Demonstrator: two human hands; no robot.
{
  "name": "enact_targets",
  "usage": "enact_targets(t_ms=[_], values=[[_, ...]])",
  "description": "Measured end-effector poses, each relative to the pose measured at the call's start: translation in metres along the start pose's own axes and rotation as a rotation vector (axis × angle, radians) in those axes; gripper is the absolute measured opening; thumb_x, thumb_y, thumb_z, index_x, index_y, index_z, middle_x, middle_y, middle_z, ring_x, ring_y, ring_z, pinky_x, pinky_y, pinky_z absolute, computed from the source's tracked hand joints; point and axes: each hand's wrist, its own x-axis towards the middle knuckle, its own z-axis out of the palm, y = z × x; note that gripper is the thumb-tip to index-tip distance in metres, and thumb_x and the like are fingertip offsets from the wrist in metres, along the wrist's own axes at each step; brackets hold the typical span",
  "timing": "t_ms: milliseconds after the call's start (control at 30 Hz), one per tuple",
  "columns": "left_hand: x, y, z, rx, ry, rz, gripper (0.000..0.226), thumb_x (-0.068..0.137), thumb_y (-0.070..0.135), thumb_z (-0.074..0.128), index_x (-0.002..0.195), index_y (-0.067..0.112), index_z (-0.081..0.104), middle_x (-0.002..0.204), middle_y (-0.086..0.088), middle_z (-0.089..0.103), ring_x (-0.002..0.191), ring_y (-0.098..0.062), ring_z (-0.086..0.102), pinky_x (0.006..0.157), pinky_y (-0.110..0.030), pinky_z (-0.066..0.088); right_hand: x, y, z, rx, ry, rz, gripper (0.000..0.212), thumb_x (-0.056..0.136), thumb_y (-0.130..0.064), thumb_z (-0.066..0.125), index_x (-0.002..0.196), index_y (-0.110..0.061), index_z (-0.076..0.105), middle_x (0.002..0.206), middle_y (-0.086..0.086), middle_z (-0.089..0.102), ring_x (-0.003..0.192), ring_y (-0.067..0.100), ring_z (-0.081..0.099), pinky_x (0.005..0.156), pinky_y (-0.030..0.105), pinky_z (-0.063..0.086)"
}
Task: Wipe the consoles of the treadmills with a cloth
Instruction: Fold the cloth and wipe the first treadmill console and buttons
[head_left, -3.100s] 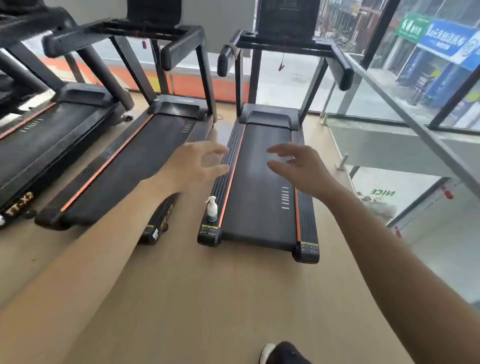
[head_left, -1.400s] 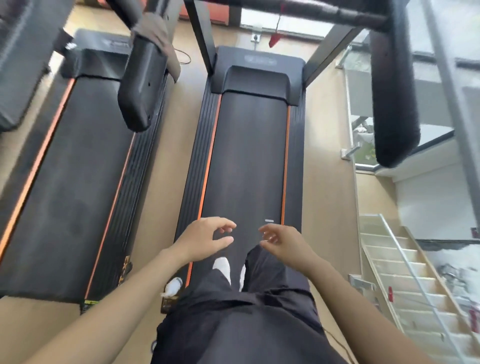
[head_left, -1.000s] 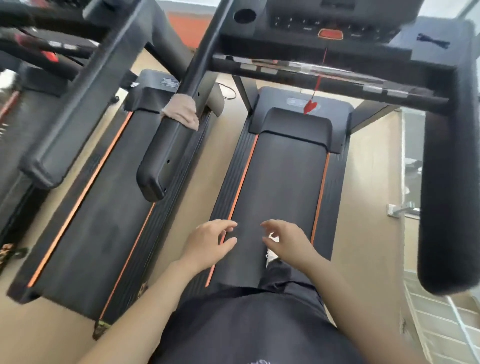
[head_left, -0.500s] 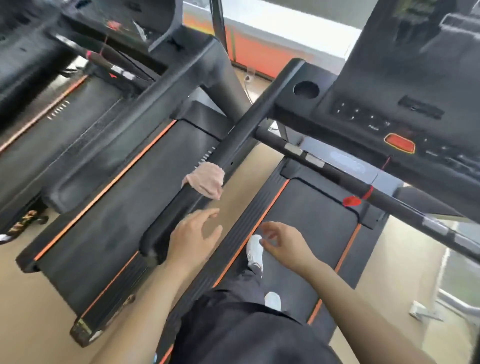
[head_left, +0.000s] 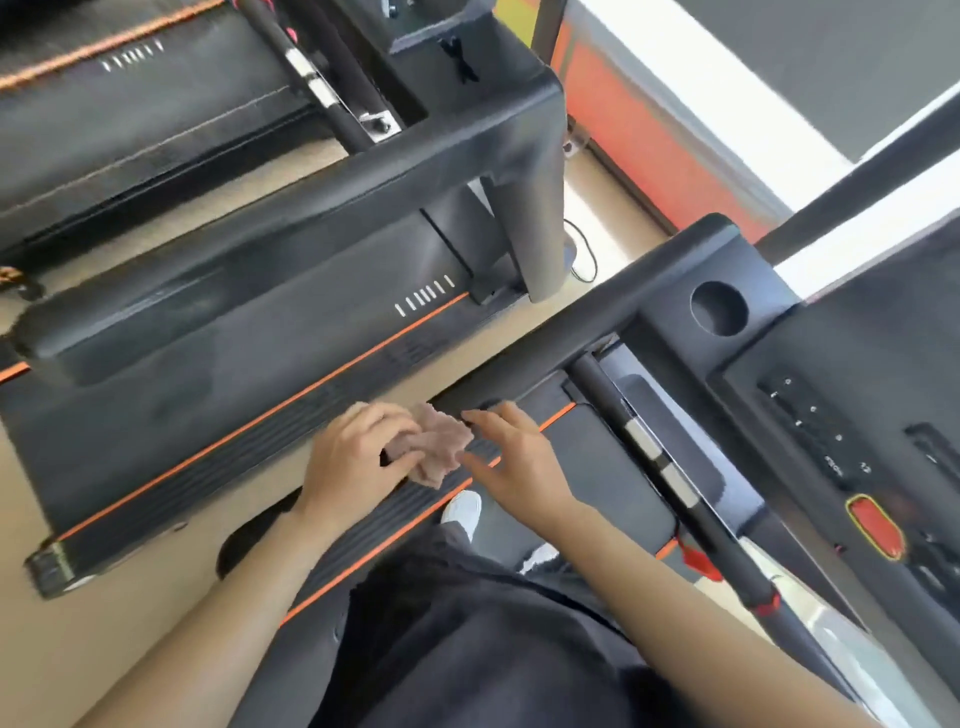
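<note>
Gripping cloth (head_left: 436, 446) w/ curled left hand (head_left: 353, 460)

A cloth (head_left: 435, 448) (pinkish) bunched in left grip (head_left: 358, 462)

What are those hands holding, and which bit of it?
The left hand grips the crumpled pink cloth by the end nearest it, between fingers and thumb. The right hand is open beside it, holding nothing.

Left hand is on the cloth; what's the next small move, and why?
Probably lift the cloth off the handrail and carry it right to the console. The left hand grips the cloth at the handrail's end, the right hand is open beside it, and the console is not yet touched.
</note>
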Motion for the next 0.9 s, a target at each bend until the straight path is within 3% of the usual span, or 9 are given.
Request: enact_targets(t_ms=[67, 167, 300, 400, 500, 567, 733, 833, 900], values=[[0.003, 0.002, 0.001, -0.042, 0.025, -0.009, 0.019, 0.08, 0.027, 0.086, 0.093, 0.022, 0.074, 0.1, 0.013, 0.07, 0.094, -0.015, 0.062, 0.074, -0.028, 0.049, 0.014, -0.002, 0.008, -0.028, 0.003, -0.024, 0.046, 0.09, -0.042, 0.063, 0.128, -0.016, 0.066, 0.102, 0.0, 0.054, 0.095, 0.023, 0.055, 0.079, 0.033, 0.051], [0.01, 0.011, -0.002, -0.177, -0.002, -0.094, 0.016, 0.082, 0.031, 0.083, 0.091, 0.024, 0.071, 0.093, 0.023, 0.066, 0.091, -0.006, 0.057, 0.077, -0.028, 0.048, 0.026, -0.001, 0.013, -0.013, 0.015, -0.052, 0.019, 0.089, -0.025, 0.071, 0.104, -0.014, 0.071, 0.095, -0.001, 0.053, 0.088, 0.022, 0.051, 0.073, 0.034, 0.05], [0.02, 0.034, -0.015, -0.283, -0.071, -0.164, 0.032, 0.077, 0.052, 0.071, 0.101, 0.032, 0.07, 0.102, 0.039, 0.063, 0.095, 0.01, 0.058, 0.083, -0.009, 0.041, 0.026, 0.001, -0.006, 0.182, -0.028, 0.03, 0.017, 0.084, -0.011, 0.078, 0.084, -0.017, 0.062, 0.086, -0.004, 0.059, 0.079, 0.01, 0.059, 0.071, 0.019, 0.047], [0.039, 0.046, -0.019, -0.375, -0.341, -0.244, 0.056, 0.075, 0.068, 0.061, 0.125, 0.046, 0.064, 0.097, 0.023, 0.069, 0.087, 0.001, 0.062, 0.077, -0.016, 0.046, 0.02, 0.002, -0.037, 0.299, -0.068, 0.093, 0.024, 0.084, -0.006, 0.077, 0.082, -0.021, 0.058, 0.08, -0.004, 0.068, 0.076, 0.009, 0.064, 0.068, 0.016, 0.048], [0.067, 0.059, -0.011, -0.382, -0.519, -0.138, 0.045, 0.077, 0.071, 0.057, 0.11, 0.044, 0.073, 0.085, 0.01, 0.065, 0.079, -0.005, 0.058, 0.074, -0.029, 0.048, 0.011, 0.005, -0.07, 0.336, -0.065, 0.11, 0.013, 0.086, -0.003, 0.074, 0.086, -0.012, 0.065, 0.081, -0.003, 0.069, 0.072, 0.005, 0.059, 0.065, 0.014, 0.044], [0.086, 0.074, -0.006, -0.4, -0.526, -0.088, 0.04, 0.076, 0.07, 0.061, 0.091, 0.036, 0.075, 0.084, 0.009, 0.063, 0.082, -0.007, 0.059, 0.079, -0.036, 0.051, 0.004, 0.011, -0.093, 0.315, -0.042, 0.108, 0.014, 0.086, -0.001, 0.073, 0.089, -0.013, 0.068, 0.081, -0.009, 0.066, 0.072, 0.002, 0.057, 0.065, 0.011, 0.041], [0.129, 0.126, 0.003, -0.468, -0.584, 0.079, 0.029, 0.079, 0.048, 0.08, 0.075, 0.024, 0.064, 0.106, 0.014, 0.069, 0.108, -0.004, 0.062, 0.09, -0.02, 0.046, -0.022, 0.034, -0.154, 0.277, 0.043, 0.138, 0.028, 0.083, -0.004, 0.077, 0.104, -0.021, 0.073, 0.094, -0.01, 0.073, 0.082, 0.01, 0.064, 0.071, 0.016, 0.046], [0.144, 0.166, 0.013, -0.495, -0.686, 0.12, 0.027, 0.084, 0.022, 0.083, 0.074, 0.024, 0.058, 0.084, 0.015, 0.07, 0.084, 0.001, 0.064, 0.08, -0.025, 0.048, -0.047, 0.049, -0.192, 0.266, 0.16, 0.167, 0.03, 0.082, -0.006, 0.078, 0.104, -0.026, 0.075, 0.093, -0.013, 0.074, 0.082, 0.01, 0.064, 0.07, 0.015, 0.046], [0.153, 0.195, 0.023, -0.512, -0.623, 0.161, 0.026, 0.082, 0.025, 0.083, 0.078, 0.029, 0.058, 0.073, 0.013, 0.065, 0.072, -0.007, 0.059, 0.076, -0.029, 0.049, -0.064, 0.063, -0.217, 0.205, 0.244, 0.2, 0.031, 0.082, -0.006, 0.078, 0.106, -0.025, 0.076, 0.089, -0.022, 0.069, 0.082, 0.001, 0.064, 0.072, 0.011, 0.046]])
